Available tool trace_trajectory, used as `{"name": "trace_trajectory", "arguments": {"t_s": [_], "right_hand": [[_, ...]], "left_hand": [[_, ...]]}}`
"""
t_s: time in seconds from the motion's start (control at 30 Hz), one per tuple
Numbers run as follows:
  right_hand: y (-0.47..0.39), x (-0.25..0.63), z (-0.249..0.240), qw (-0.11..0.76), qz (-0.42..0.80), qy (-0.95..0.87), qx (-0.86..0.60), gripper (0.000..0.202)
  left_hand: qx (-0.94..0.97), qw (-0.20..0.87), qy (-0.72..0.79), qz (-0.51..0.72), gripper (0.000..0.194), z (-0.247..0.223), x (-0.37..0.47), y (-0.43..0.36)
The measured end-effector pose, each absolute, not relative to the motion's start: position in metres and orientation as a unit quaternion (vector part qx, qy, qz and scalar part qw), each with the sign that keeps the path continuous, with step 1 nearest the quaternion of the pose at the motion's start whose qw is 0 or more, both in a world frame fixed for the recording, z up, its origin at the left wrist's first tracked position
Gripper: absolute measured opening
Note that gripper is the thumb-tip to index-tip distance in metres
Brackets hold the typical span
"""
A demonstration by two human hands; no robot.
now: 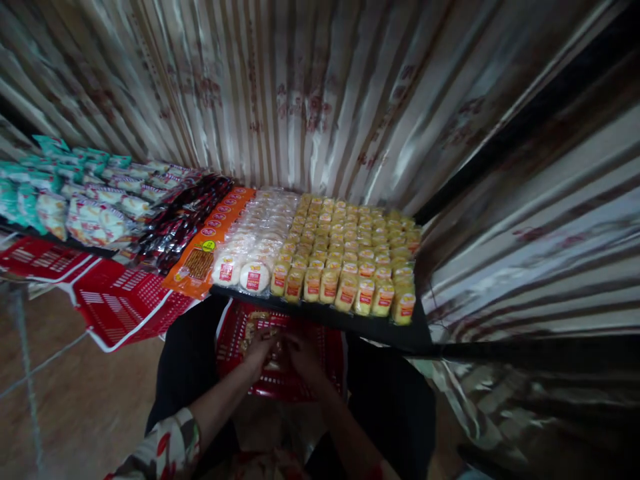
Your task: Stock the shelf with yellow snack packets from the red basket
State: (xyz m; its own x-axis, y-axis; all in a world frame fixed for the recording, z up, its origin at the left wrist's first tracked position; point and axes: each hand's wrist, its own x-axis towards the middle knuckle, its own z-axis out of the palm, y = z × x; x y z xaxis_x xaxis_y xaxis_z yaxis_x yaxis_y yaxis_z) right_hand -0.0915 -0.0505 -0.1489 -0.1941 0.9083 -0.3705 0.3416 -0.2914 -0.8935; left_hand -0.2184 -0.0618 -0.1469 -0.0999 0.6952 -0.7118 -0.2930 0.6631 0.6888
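My left hand point(261, 349) and my right hand point(303, 355) are close together inside a red plastic basket point(235, 383) between my knees, below the shelf edge. The fingers of both hands look bent inward and closed. Shadow hides what they grip, if anything. Small pale-brown items point(249, 331) lie in the basket around my left hand, too dim to name. Just above my hands on the black shelf point(350, 325) stand rows of small yellow wrapped cakes point(345, 292). Beside them are round white wrapped crackers point(255, 277).
An orange snack bag point(200, 257), dark glossy packets point(173, 223) and green-and-white packets point(55, 183) fill the shelf's left side. More red baskets point(125, 300) stand below on the left, over a tiled floor point(75, 400). A striped sheet point(310, 87) hangs behind the shelf.
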Motion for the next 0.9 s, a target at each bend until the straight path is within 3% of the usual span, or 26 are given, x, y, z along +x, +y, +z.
{"name": "trace_trajectory", "arguments": {"t_s": [0.33,0.6,0.77,0.9], "right_hand": [[-0.071,-0.065,-0.087,0.362,0.478,-0.550,-0.581,0.027],[-0.082,-0.038,-0.053,0.393,0.539,-0.530,-0.524,0.037],[-0.083,-0.019,-0.020,0.430,0.523,-0.536,-0.504,0.031],[-0.073,-0.005,-0.006,0.474,0.511,-0.503,-0.511,0.032]], "left_hand": [[0.166,0.701,0.550,0.422,0.043,-0.071,-0.205,-0.069],[0.259,0.707,0.525,0.396,0.039,-0.023,-0.184,-0.072],[0.354,0.675,0.513,0.395,0.047,-0.006,-0.164,-0.056],[0.450,0.618,0.519,0.382,0.041,0.005,-0.143,-0.031]]}}
